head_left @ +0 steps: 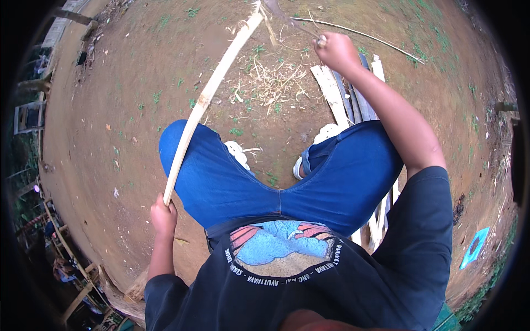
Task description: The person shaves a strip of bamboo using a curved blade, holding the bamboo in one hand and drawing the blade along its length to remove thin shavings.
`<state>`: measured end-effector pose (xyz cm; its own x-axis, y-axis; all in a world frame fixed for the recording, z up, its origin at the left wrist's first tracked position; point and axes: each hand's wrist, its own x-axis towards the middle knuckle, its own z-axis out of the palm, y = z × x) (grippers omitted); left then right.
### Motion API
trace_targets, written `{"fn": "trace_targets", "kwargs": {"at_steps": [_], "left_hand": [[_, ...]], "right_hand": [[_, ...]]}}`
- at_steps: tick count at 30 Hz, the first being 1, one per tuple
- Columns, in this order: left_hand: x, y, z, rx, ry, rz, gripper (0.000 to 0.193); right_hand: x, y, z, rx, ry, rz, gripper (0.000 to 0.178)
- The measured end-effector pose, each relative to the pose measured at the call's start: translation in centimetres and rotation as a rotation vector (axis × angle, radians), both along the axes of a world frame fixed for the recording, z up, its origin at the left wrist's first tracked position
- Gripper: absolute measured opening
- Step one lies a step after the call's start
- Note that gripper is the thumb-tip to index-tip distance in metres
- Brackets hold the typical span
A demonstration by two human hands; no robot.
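Observation:
My left hand (163, 214) is closed around the near end of a long pale bamboo strip (190, 124). The strip slants up and away over my left thigh, a darker joint showing partway along it. Curled slivers hang at its far end, by the top edge of the view. My right hand (338, 51) is stretched forward, fingers wrapped round the handle of a knife. The knife's blade (279, 12) is blurred and points up and left, close to the strip's far tip; whether the two touch I cannot tell.
Thin shavings (276, 83) are heaped on the dirt between my feet. Several split strips (330, 91) lie beside and under my right leg. A thin curved stick (364, 33) rests farther off. At the right lies a blue flat piece (475, 248); wooden structures (66, 248) line the left.

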<state>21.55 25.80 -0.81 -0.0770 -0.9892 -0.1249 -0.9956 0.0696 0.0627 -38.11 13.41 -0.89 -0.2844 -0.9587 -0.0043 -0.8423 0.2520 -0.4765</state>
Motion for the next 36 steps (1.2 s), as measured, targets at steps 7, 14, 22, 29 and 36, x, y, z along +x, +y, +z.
{"fn": "trace_targets", "kwargs": {"at_steps": [7, 14, 22, 29, 36], "left_hand": [[-0.6, 0.1, -0.2, -0.034, 0.031, -0.011, 0.010], [-0.1, 1.7, 0.7, -0.009, -0.012, -0.078, 0.024], [0.9, 0.5, 1.7, 0.054, 0.062, -0.162, 0.027], [2.5, -0.8, -0.2, 0.036, 0.186, -0.234, 0.025], [2.5, -2.0, -1.0, 0.044, 0.199, -0.241, 0.025]], "right_hand": [[1.4, 1.7, -1.8, 0.102, -0.167, -0.032, 0.037], [2.1, 3.0, 2.2, -0.143, -0.314, -0.010, 0.032], [5.7, 0.7, -0.4, -0.217, 0.028, 0.427, 0.014], [5.9, -0.5, -0.6, -0.144, 0.030, 0.474, 0.012], [1.8, -2.7, -2.0, -0.230, 0.115, 0.384, 0.013]]}}
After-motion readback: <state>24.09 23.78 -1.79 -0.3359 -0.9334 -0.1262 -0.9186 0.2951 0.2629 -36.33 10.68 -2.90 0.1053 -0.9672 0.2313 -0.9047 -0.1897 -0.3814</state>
